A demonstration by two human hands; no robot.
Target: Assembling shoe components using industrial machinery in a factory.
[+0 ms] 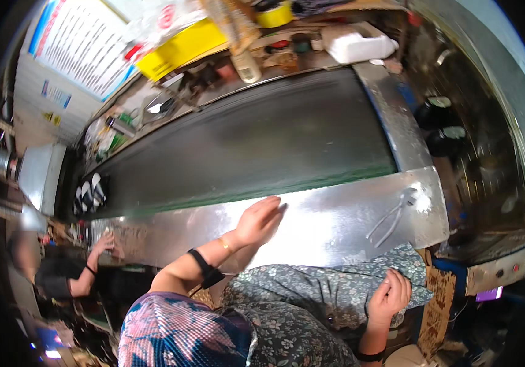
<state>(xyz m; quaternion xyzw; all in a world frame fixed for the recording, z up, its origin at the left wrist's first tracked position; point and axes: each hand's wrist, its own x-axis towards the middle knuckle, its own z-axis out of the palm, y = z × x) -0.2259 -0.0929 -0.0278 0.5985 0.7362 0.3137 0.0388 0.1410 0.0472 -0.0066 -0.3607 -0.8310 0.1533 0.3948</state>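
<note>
My left hand (261, 221) rests on the shiny metal ledge (171, 235) beside the dark belt, fingers stretched out and nothing seen in them. Over the floral cloth on my lap hangs my right hand (391, 295), its fingers loosely bent and apart, with nothing visible in it. A pair of metal pincers (394, 217) lies on the ledge's right part, apart from both hands. The wide black conveyor belt (244, 140) runs beyond the ledge. At its far left end sit several black-and-white pieces, perhaps shoe parts (91, 192).
Another person's hand (103, 243) touches the ledge's left end. Behind the belt, a shelf carries a yellow box (183, 49), a bottle (246, 67) and a white jug (357, 43). Dark shoes or boots (446, 139) stand on the right. A control panel (513, 266) is at lower right.
</note>
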